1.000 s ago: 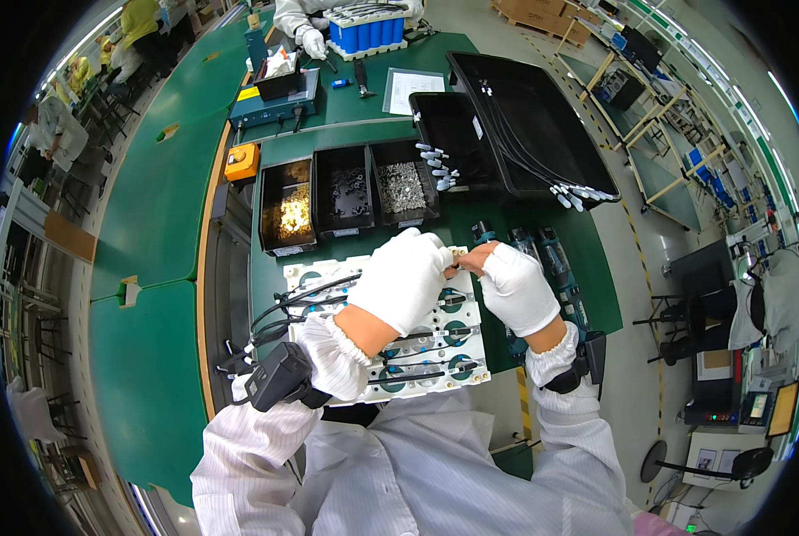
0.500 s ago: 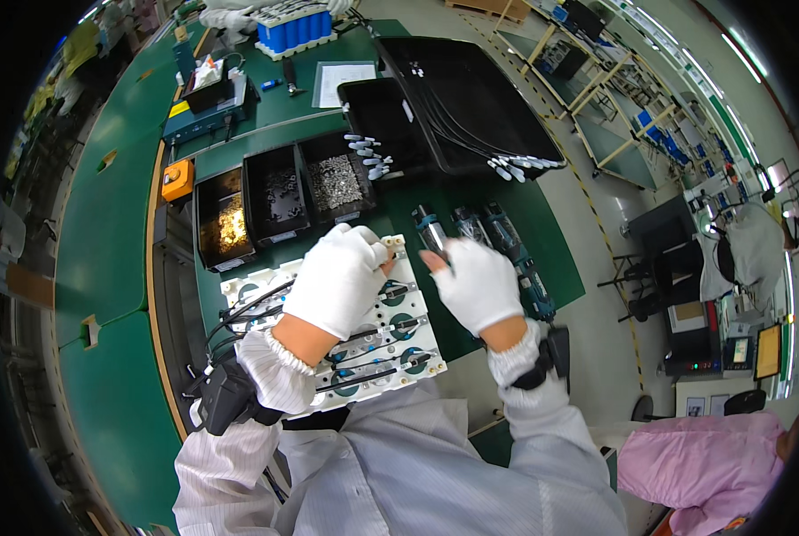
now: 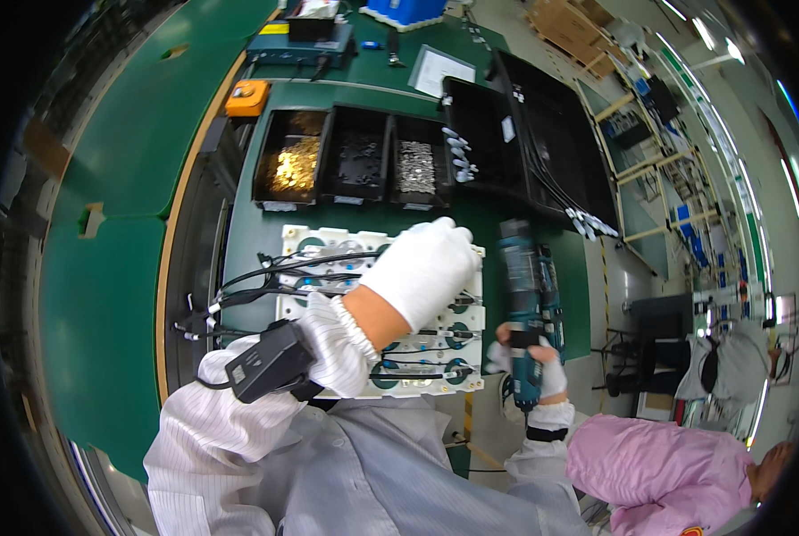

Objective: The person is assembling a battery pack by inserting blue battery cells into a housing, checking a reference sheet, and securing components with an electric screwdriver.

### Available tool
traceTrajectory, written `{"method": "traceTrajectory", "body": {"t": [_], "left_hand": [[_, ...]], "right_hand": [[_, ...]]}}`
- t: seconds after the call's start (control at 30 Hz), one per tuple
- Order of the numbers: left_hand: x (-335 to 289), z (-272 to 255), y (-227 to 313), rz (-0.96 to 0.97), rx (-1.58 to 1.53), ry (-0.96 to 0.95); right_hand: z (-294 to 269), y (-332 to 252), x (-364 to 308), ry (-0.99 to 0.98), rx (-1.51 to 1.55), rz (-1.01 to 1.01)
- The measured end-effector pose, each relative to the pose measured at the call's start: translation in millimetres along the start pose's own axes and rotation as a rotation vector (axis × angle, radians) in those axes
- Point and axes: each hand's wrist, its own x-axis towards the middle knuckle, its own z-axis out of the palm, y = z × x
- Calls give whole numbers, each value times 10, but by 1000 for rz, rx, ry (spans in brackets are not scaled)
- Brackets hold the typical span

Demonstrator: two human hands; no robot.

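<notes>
A white plastic block (image 3: 471, 319) with round cells, metal strips and black cables lies on the green bench before me. Over its far right part is my left hand (image 3: 423, 272), white-gloved, its fingers curled down and closed. What the fingertips pinch, if anything, is hidden under the hand. To the right of the block, my right hand (image 3: 551, 368) is wrapped round a teal and black cordless screwdriver (image 3: 524, 295), lifted and blurred by motion. More teal power screwdrivers (image 3: 549, 277) lie just beyond it on the bench.
Three black bins stand behind the block: brass-coloured pieces (image 3: 294, 167), dark small parts (image 3: 360, 159) and silver hardware (image 3: 416, 168). Black trays (image 3: 564, 134) with cables are at far right. An orange box (image 3: 247, 98) sits far left. A person in pink (image 3: 658, 464) is close on my right.
My right hand has taken hold of a screwdriver and drawn it up and nearer to me. My left hand stays over the block's far right part. The whole view has shifted.
</notes>
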Motion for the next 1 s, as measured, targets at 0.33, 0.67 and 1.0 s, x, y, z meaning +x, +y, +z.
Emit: {"method": "traceTrajectory", "body": {"t": [0.33,0.67,1.0], "left_hand": [[-30,6,-29,1,-45,16],[-6,66,-49,20,-45,16],[4,74,-94,21,-111,-9]], "right_hand": [[961,-860,573,-467,-139,-1102],[1037,-797,1001,-404,-266,-1043],[1206,-742,1016,-132,-236,-1018]]}}
